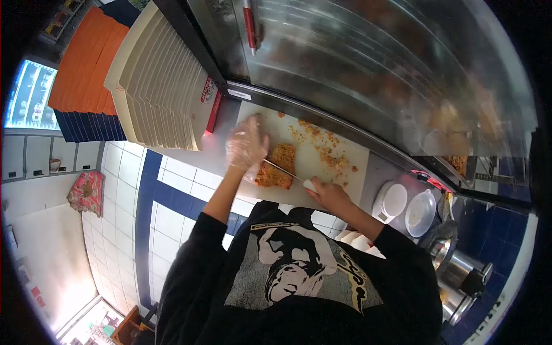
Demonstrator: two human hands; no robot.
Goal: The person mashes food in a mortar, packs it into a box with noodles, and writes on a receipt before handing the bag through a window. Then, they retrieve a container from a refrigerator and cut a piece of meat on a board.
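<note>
A browned, crusty piece of food lies on the white cutting board. My right hand is closed round the white handle of a knife, whose blade lies across the food. At the food's left side is my left hand, in a clear plastic glove, its fingers apart and stretched toward the board's far edge. Whether its palm touches the food I cannot tell. Orange crumbs are scattered over the board beyond and to the right of the food.
Stacked pale boxes and orange boxes stand at the upper left. A glass case runs beyond the board. At the right are white round containers, a pale lid and metal pots.
</note>
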